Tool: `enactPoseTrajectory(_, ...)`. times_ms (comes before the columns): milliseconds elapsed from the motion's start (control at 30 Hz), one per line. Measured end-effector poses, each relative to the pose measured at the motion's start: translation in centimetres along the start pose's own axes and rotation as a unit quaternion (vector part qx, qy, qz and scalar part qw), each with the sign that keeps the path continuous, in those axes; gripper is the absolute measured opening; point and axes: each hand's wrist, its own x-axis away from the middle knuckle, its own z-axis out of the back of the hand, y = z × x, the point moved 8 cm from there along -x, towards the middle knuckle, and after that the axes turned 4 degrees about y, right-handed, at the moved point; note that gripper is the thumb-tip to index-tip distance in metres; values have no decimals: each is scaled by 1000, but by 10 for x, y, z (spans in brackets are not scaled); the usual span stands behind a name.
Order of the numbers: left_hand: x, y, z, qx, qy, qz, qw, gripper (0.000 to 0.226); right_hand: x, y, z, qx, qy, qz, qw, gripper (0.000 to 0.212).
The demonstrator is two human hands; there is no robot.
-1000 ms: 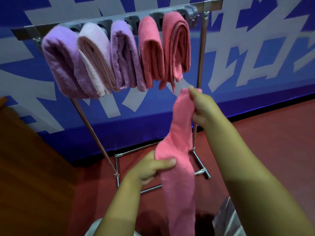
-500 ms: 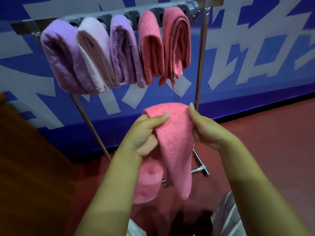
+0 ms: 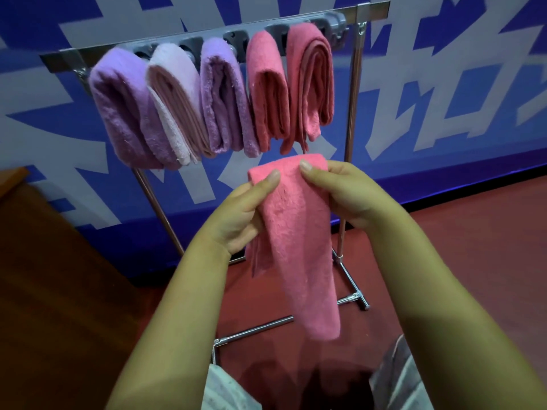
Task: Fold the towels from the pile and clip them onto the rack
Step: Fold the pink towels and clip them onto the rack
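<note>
A pink towel (image 3: 302,241) hangs folded lengthwise in front of me, its folded top edge just below the rack's towels. My left hand (image 3: 239,214) pinches its upper left side with the thumb on top. My right hand (image 3: 343,190) grips the upper right corner. Behind stands the metal rack (image 3: 352,119), whose grey clip bar (image 3: 334,22) holds several folded towels: a purple one (image 3: 124,113), a pale pink one (image 3: 174,99), a second purple one (image 3: 222,96), and two pink ones (image 3: 268,87). The rightmost clip on the bar is bare.
A blue wall with large white characters (image 3: 444,84) runs behind the rack. The floor is dark red (image 3: 458,247). A brown wooden surface (image 3: 44,276) lies at the left. The rack's base bars (image 3: 254,329) sit on the floor below the towel.
The towel hung long from my raised right hand; my left hand brought the lower part up, doubling it. Both hands now hold the folded top, slightly higher than half a second ago.
</note>
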Motion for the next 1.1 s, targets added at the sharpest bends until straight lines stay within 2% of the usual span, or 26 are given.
enactPoseTrajectory(100, 3, -13, 9, -80, 9, 12, 997, 34, -5, -5, -1, -25, 25, 0, 999, 22)
enactPoseTrajectory(167, 6, -15, 14, -118, 33, 3, 993, 28, -4, -10, -1, -31, 22, 14, 999, 18)
enactPoseTrajectory(267, 9, -10, 17, -106, 44, -14, 993, 27, 1, -18, -6, -11, 0, 38, 999, 11)
enactPoseTrajectory(333, 12, -4, 14, -66, 39, -24, 997, 27, 4, -20, -7, 19, -10, 41, 999, 16)
enactPoseTrajectory(400, 13, 4, 10, -34, 35, -45, 998, 25, 7, -23, -7, 50, -15, 36, 998, 45)
enactPoseTrajectory(467, 13, 14, 7, -9, 42, -71, 997, 21, 11, -28, -8, 68, -15, 41, 997, 94)
enactPoseTrajectory(500, 12, 20, 5, 9, 48, -82, 995, 22, 13, -30, -8, 66, -17, 45, 997, 110)
enactPoseTrajectory(533, 10, 24, 3, 32, 51, -85, 995, 26, 14, -30, -8, 61, -18, 46, 997, 116)
enactPoseTrajectory(600, 6, 31, -1, 69, 54, -76, 993, 35, 16, -26, -6, 52, -24, 42, 998, 109)
enactPoseTrajectory(633, 4, 34, -2, 71, 57, -70, 993, 38, 17, -24, -6, 56, -30, 39, 997, 99)
enactPoseTrajectory(733, 4, 39, -8, 17, 38, -57, 998, 44, 15, -20, -6, 76, -31, 33, 996, 43)
enactPoseTrajectory(800, 5, 40, -5, -39, 27, -53, 998, 46, 10, -22, -3, 90, -7, 46, 995, 20)
enactPoseTrajectory(900, 6, 41, 12, -116, 72, -62, 989, 44, 6, -26, -3, 75, 35, 77, 994, 14)
enactPoseTrajectory(1000, 8, 41, 32, -171, 137, -84, 972, 30, 5, -24, -6, 56, 59, 84, 993, 13)
enactPoseTrajectory(1100, 16, 49, 44, -245, 212, -171, 931, 10, 7, -28, -6, 91, 111, 127, 982, 8)
